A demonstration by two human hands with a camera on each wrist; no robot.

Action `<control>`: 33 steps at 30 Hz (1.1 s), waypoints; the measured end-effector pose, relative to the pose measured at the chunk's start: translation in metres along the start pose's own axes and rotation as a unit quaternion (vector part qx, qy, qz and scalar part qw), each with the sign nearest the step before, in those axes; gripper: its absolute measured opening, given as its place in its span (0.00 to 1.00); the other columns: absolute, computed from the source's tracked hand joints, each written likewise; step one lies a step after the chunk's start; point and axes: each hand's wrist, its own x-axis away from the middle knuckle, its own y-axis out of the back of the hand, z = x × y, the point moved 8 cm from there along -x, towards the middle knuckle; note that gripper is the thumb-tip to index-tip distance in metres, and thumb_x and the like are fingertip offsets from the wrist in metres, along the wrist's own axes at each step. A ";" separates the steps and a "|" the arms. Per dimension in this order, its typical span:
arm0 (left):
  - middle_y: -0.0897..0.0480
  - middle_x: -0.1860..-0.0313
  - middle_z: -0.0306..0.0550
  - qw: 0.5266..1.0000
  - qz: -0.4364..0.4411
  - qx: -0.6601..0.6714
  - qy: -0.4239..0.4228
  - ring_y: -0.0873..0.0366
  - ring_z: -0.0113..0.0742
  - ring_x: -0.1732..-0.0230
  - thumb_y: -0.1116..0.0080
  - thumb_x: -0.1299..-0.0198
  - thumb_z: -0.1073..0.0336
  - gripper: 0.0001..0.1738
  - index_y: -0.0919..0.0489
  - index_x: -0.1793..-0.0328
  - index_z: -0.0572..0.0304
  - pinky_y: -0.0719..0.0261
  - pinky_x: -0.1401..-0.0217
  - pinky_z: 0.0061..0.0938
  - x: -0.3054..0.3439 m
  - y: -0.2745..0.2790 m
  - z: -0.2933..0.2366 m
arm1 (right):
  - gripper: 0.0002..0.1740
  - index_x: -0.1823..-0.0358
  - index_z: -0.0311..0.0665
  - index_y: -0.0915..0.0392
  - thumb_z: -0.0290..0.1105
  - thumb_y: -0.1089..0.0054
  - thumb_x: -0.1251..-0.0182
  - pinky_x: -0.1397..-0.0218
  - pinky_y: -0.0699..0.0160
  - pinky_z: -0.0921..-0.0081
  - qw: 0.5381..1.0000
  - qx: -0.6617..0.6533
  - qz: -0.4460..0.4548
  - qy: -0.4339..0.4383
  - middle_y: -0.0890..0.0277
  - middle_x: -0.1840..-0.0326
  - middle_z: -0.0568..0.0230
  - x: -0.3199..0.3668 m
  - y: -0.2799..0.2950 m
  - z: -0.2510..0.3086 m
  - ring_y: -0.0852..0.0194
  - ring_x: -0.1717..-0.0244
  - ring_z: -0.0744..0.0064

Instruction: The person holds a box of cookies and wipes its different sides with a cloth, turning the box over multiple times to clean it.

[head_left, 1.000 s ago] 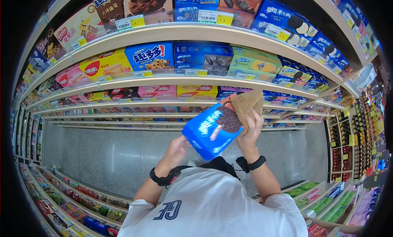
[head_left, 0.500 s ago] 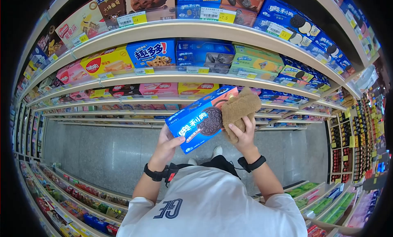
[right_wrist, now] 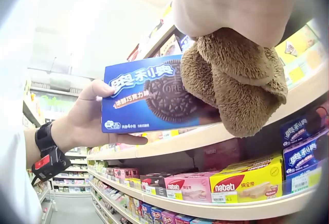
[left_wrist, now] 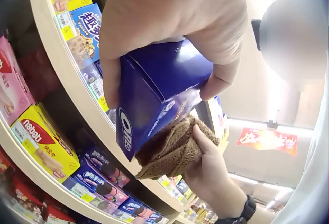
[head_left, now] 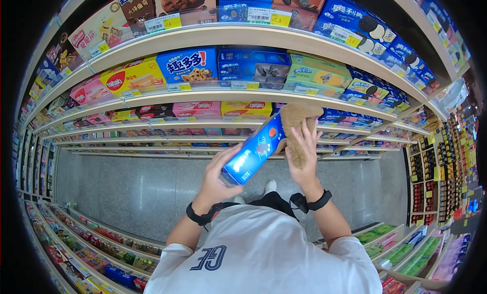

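A blue Oreo box [head_left: 253, 151] is tilted in front of the shelves, its lower left end gripped by the left hand [head_left: 215, 180] between thumb and fingers. In the left wrist view the left hand [left_wrist: 172, 23] spans the box's end [left_wrist: 164, 75]. The right hand [head_left: 304, 159] holds a folded brown cloth [head_left: 297, 122] against the box's other end. The cloth [right_wrist: 236, 80] covers that end of the box [right_wrist: 149, 98] in the right wrist view, below the right hand [right_wrist: 231, 8]. The palm side of the right hand is hidden by the cloth.
Shelves [head_left: 243, 35] with biscuit boxes and yellow price tags curve across the front. A yellow Nabati box [head_left: 246, 109] sits on a shelf behind the held box. Bottle racks [head_left: 423, 182] stand at the right, more shelves [head_left: 101, 233] behind the person. Grey floor [head_left: 132, 182] lies between.
The box has turned so a narrow side shows in the head view instead of its broad printed face. The left hand has shifted round its end, and the cloth has moved with the right hand.
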 end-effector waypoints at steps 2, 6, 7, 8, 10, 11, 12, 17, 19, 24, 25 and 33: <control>0.25 0.39 0.57 0.990 0.025 -0.095 -0.099 0.27 0.52 0.39 0.34 0.72 0.69 0.44 0.28 0.38 0.64 0.32 0.36 0.38 -0.002 -0.006 -0.020 | 0.31 0.36 0.47 0.29 0.29 0.35 0.45 0.27 0.81 0.38 0.998 0.055 0.029 0.012 0.46 0.26 0.50 -0.002 -0.001 0.017 0.61 0.23 0.45; 0.24 0.41 0.59 0.984 0.010 -0.143 -0.108 0.26 0.54 0.41 0.34 0.73 0.69 0.42 0.26 0.41 0.66 0.31 0.37 0.40 -0.002 -0.007 -0.021 | 0.33 0.36 0.49 0.29 0.32 0.34 0.48 0.26 0.73 0.39 0.988 0.029 0.121 0.086 0.44 0.27 0.52 0.012 -0.023 0.045 0.58 0.23 0.45; 0.24 0.41 0.59 0.984 0.011 -0.141 -0.108 0.26 0.54 0.41 0.34 0.73 0.69 0.42 0.26 0.41 0.66 0.31 0.37 0.40 0.001 -0.008 -0.015 | 0.33 0.36 0.49 0.29 0.32 0.34 0.48 0.26 0.73 0.39 0.988 0.030 0.122 0.085 0.44 0.27 0.52 0.016 -0.025 0.053 0.58 0.23 0.45; 0.24 0.41 0.59 0.985 -0.009 -0.142 -0.098 0.26 0.54 0.41 0.34 0.73 0.69 0.42 0.26 0.41 0.66 0.31 0.37 0.40 0.005 -0.006 -0.003 | 0.36 0.35 0.49 0.29 0.33 0.33 0.51 0.26 0.65 0.42 0.981 -0.048 0.157 0.105 0.44 0.27 0.53 0.021 -0.030 0.067 0.55 0.24 0.45; 0.24 0.41 0.59 0.986 -0.029 -0.141 -0.088 0.26 0.53 0.41 0.34 0.73 0.69 0.41 0.26 0.41 0.66 0.31 0.37 0.40 0.006 -0.003 0.002 | 0.38 0.35 0.49 0.30 0.33 0.32 0.53 0.27 0.57 0.45 0.966 -0.123 0.191 0.124 0.43 0.27 0.53 0.024 -0.033 0.076 0.52 0.25 0.45; 0.24 0.41 0.59 0.987 -0.027 -0.134 -0.080 0.26 0.53 0.41 0.34 0.73 0.70 0.41 0.26 0.41 0.66 0.31 0.37 0.39 0.007 -0.002 0.005 | 0.40 0.35 0.49 0.30 0.33 0.32 0.56 0.28 0.52 0.47 0.963 -0.101 0.197 0.152 0.42 0.28 0.53 0.024 -0.033 0.079 0.50 0.26 0.45; 0.24 0.41 0.58 0.989 -0.026 -0.126 -0.071 0.26 0.53 0.41 0.35 0.73 0.70 0.41 0.26 0.41 0.65 0.31 0.37 0.39 0.005 -0.002 0.003 | 0.42 0.34 0.49 0.31 0.33 0.31 0.58 0.28 0.48 0.50 0.959 -0.079 0.204 0.179 0.42 0.28 0.52 0.025 -0.034 0.081 0.47 0.27 0.45; 0.24 0.41 0.57 0.993 -0.003 -0.088 -0.075 0.26 0.51 0.41 0.35 0.72 0.71 0.42 0.26 0.40 0.64 0.31 0.37 0.38 0.002 -0.002 -0.013 | 0.29 0.36 0.45 0.29 0.35 0.37 0.42 0.27 0.52 0.52 0.995 0.009 0.090 0.039 0.43 0.27 0.52 -0.007 -0.018 0.003 0.46 0.27 0.49; 0.24 0.40 0.56 0.997 0.015 -0.060 -0.051 0.26 0.50 0.41 0.35 0.72 0.71 0.42 0.27 0.39 0.63 0.31 0.37 0.37 0.004 -0.003 -0.007 | 0.27 0.37 0.43 0.28 0.35 0.39 0.39 0.27 0.51 0.54 0.997 0.011 0.070 -0.003 0.43 0.27 0.51 -0.008 -0.019 -0.028 0.46 0.27 0.51; 0.24 0.40 0.56 0.997 0.028 -0.054 -0.040 0.26 0.49 0.40 0.35 0.71 0.71 0.43 0.27 0.38 0.62 0.31 0.37 0.36 0.007 -0.009 -0.004 | 0.22 0.40 0.36 0.27 0.31 0.42 0.36 0.28 0.48 0.66 0.956 -0.211 -0.018 -0.201 0.43 0.28 0.47 0.007 -0.020 -0.065 0.47 0.27 0.54; 0.24 0.40 0.56 0.998 0.026 -0.048 -0.036 0.26 0.49 0.40 0.35 0.71 0.71 0.43 0.27 0.38 0.62 0.31 0.37 0.36 0.008 -0.010 -0.002 | 0.20 0.42 0.38 0.25 0.31 0.41 0.37 0.26 0.51 0.59 0.976 -0.137 -0.016 -0.167 0.40 0.29 0.49 0.007 -0.017 -0.055 0.46 0.27 0.52; 0.21 0.47 0.55 0.999 0.002 -0.034 0.017 0.22 0.45 0.49 0.33 0.68 0.71 0.42 0.29 0.37 0.65 0.27 0.43 0.33 0.015 -0.016 0.031 | 0.25 0.42 0.49 0.24 0.33 0.36 0.45 0.27 0.60 0.42 0.985 -0.076 0.152 0.038 0.37 0.31 0.56 0.028 -0.037 0.054 0.49 0.27 0.48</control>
